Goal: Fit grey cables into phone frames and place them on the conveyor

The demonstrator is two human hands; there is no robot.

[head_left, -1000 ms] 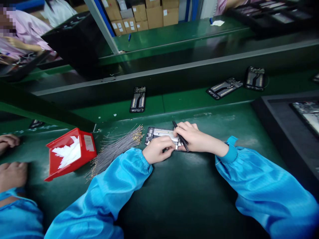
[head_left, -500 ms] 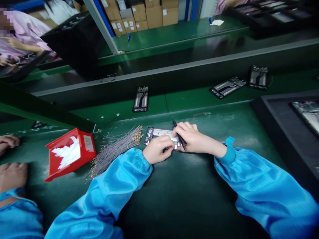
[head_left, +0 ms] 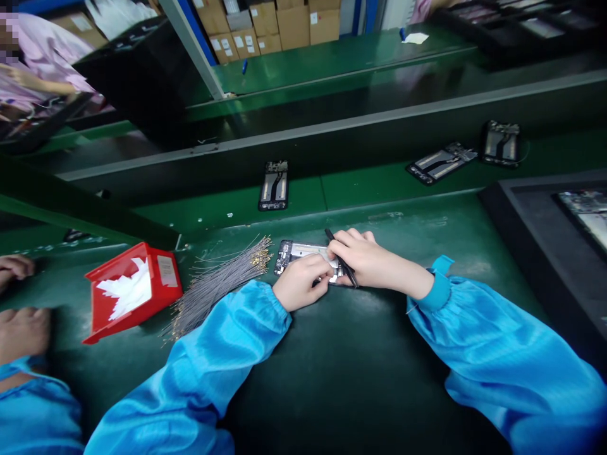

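Our left hand (head_left: 298,282) pinches the phone frame (head_left: 298,253) with curled fingers. Our right hand (head_left: 367,259) grips black tweezers (head_left: 342,260) over it, beside the wires (head_left: 218,281).

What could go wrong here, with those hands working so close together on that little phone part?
1. The right hand holds a slim black tool over the open phone frame. A slip might scratch its exposed parts or poke the left hand, whose fingers lie right beside it.
2. The bundle of thin wires lies loose close beside the left sleeve. A sweep of that arm could scatter them.
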